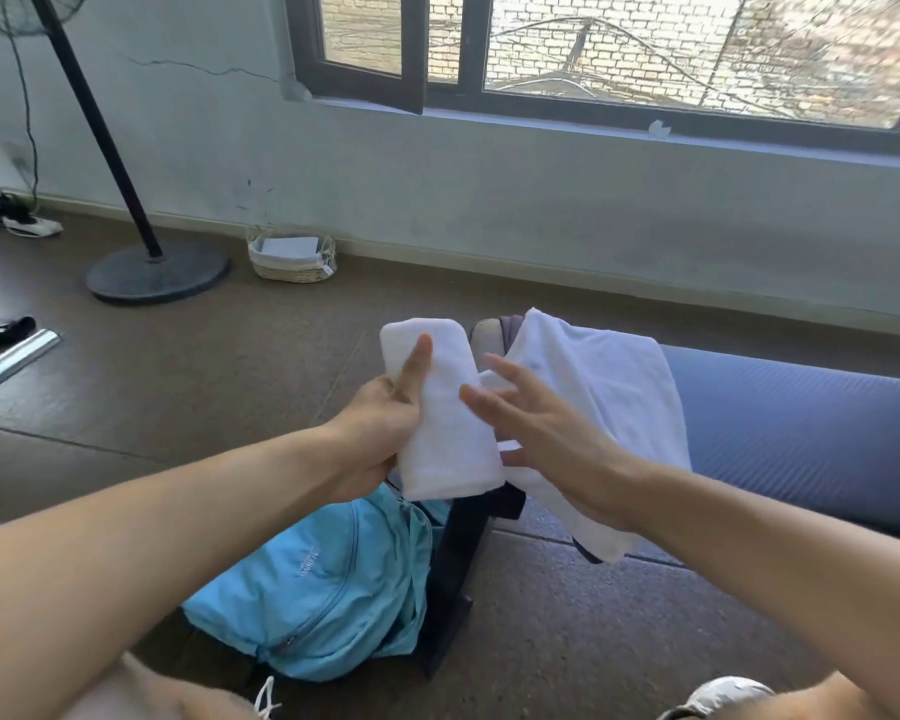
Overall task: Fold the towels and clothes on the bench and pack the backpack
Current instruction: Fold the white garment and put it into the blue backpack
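Floor holds fan base [157, 275], basket [292, 259], blue backpack [328, 579].

Folded white towel [445, 413]: compact rolled bundle, held upright in the air above the backpack. Second white cloth [601, 407]: unfolded, draped over the near end of the bench [801, 423], one corner hanging past the edge toward the floor. Bench: blue padded top, dark frame. Backpack [323, 584]: light blue, slumped on the floor against the bench leg, top open.
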